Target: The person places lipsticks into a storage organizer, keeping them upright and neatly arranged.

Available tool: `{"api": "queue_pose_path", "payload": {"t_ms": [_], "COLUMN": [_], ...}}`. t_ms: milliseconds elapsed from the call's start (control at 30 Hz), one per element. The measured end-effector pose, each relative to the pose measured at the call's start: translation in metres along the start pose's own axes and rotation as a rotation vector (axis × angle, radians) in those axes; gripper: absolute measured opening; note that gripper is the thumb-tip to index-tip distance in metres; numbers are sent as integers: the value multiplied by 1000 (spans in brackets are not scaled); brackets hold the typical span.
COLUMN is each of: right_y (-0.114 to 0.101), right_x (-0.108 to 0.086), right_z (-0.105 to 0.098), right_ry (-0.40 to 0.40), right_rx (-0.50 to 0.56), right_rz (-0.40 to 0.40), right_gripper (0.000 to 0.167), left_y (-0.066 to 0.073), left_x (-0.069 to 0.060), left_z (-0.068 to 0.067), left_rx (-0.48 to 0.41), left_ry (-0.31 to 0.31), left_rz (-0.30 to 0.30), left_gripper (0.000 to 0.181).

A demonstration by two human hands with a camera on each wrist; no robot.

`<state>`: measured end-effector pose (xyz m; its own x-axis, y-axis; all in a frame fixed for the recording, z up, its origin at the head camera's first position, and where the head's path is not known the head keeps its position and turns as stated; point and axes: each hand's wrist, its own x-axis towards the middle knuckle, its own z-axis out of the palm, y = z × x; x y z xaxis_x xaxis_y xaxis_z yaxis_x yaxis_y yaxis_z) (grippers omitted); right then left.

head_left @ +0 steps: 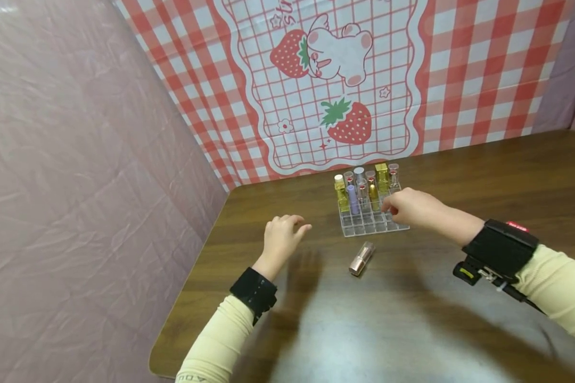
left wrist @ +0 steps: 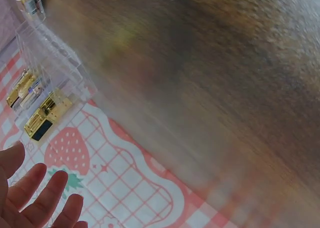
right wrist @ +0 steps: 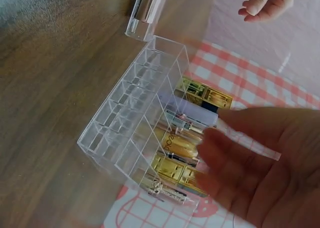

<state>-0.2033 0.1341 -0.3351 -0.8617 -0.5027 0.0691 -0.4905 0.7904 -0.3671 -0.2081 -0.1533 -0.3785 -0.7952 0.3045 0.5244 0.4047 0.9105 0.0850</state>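
A clear tiered lipstick organizer [head_left: 375, 231] stands on the table with several lipsticks in its back rows. Among them are a lilac tube [head_left: 352, 200], a gold tube [head_left: 374, 198] and a square gold one [head_left: 382, 177]. My right hand [head_left: 414, 206] hovers at the organizer's right side, fingers loosely bent, with nothing seen in them. In the right wrist view its fingertips [right wrist: 212, 148] overlap the lipstick tops; contact is unclear. A rose-gold lipstick [head_left: 361, 259] with a clear end lies in front of the organizer. Left of both, my left hand [head_left: 282, 236] is raised, fingers relaxed and holding nothing.
The brown wooden table [head_left: 278, 202] has its left edge beside a pink cloth [head_left: 91, 186]. Behind the organizer hangs a red checked cloth [head_left: 484, 69] with strawberries on it. Both wrists carry black straps, and a cable [head_left: 522, 296] trails from the right one.
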Motion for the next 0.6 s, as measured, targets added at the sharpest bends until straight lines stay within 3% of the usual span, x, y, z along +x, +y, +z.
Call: {"api": "queue_pose_path", "payload": {"t_ms": [167, 267, 400, 600], "right_y": [-2, -2, -4, -7], "right_x": [14, 23, 30, 34], "right_z": [17, 32, 49, 62], "right_ry": [-80, -139, -180, -195], "right_rx": [-93, -146, -200, -254], "right_rz": [-370, -499, -569, -560], "right_gripper": [29, 28, 23, 21], "left_y": [-1, 0, 0, -2], "left_x": [1, 1, 0, -1], "left_z": [3, 3, 4, 7], "left_rx": [10, 9, 3, 20], "left_ry": [-32, -47, -56, -50], "left_rz": [-13, -18, -16, -7], "left_gripper": [27, 27, 28, 28]}}
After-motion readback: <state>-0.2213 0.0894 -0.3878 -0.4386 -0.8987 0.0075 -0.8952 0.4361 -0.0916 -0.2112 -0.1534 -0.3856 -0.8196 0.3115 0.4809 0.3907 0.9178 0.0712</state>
